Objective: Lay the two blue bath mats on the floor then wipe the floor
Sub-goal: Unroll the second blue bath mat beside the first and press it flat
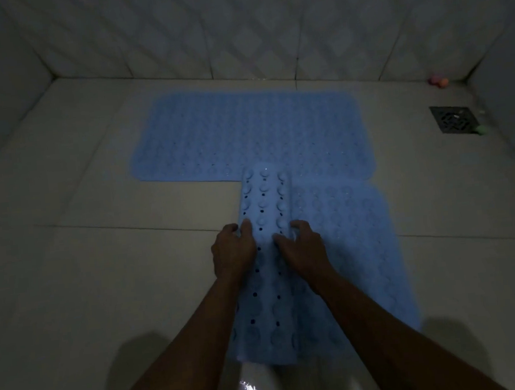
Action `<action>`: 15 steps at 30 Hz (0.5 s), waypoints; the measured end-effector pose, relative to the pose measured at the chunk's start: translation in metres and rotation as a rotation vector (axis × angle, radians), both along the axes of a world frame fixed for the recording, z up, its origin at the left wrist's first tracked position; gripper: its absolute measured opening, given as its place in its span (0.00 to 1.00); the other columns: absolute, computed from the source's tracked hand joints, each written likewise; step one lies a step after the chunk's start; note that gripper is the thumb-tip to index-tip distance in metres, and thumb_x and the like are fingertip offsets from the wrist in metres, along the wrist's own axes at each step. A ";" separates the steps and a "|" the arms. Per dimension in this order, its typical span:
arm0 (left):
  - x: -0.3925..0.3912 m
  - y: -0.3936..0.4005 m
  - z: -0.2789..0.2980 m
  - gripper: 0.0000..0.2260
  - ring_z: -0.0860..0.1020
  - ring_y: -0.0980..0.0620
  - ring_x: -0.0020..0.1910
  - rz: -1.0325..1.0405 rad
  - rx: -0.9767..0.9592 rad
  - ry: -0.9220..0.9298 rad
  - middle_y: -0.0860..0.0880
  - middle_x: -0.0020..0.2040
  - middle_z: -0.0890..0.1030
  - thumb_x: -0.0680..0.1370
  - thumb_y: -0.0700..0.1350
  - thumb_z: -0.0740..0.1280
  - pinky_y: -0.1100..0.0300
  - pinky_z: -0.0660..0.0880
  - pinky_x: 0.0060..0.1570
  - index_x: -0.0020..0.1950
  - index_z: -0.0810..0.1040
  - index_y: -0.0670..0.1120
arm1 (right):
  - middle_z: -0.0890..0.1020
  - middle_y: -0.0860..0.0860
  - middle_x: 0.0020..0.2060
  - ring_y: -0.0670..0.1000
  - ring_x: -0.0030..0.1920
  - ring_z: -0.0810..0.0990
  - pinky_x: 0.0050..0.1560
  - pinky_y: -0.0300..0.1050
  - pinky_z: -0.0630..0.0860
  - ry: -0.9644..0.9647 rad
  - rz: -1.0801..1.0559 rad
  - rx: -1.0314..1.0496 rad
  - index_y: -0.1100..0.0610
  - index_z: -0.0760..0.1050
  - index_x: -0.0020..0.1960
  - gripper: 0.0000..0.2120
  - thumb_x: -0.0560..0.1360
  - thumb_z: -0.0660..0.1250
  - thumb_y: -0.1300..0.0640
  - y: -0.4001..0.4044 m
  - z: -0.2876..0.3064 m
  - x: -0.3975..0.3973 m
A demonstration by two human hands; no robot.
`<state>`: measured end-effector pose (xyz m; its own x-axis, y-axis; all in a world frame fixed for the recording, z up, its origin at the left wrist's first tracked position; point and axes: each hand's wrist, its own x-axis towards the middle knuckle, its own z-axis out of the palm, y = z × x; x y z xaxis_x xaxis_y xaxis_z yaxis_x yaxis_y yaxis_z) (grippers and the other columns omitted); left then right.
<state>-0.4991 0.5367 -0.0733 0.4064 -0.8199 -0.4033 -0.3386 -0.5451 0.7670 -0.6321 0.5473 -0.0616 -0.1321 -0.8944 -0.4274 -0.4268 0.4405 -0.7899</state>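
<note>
Two bare forearms, left hand (233, 253) and right hand (302, 248) ungloved, no sleeves, rings or watch.

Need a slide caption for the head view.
Both hands unroll the second blue mat beside the flat first mat.

One camera on my head, looking forward and steeply down past my forearms, close over my left hand (233, 250) and right hand (302, 247), floor (100, 273) spreading beyond them to the far wall (264, 21)

Rubbery blue mats (243, 127) with suction-cup bumps lie on glossy tiled floor (69, 276).
</note>
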 end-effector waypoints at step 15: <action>0.027 0.022 0.019 0.29 0.73 0.41 0.69 -0.049 0.117 -0.187 0.41 0.72 0.73 0.82 0.60 0.59 0.50 0.70 0.69 0.76 0.68 0.42 | 0.67 0.55 0.72 0.58 0.70 0.69 0.69 0.49 0.68 -0.130 0.109 0.070 0.48 0.60 0.77 0.31 0.77 0.66 0.48 -0.005 -0.003 0.034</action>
<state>-0.4719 0.5585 -0.0538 0.4442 -0.7924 -0.4180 -0.4972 -0.6062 0.6207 -0.5984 0.5420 -0.0651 0.0241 -0.8679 -0.4962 -0.3708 0.4531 -0.8107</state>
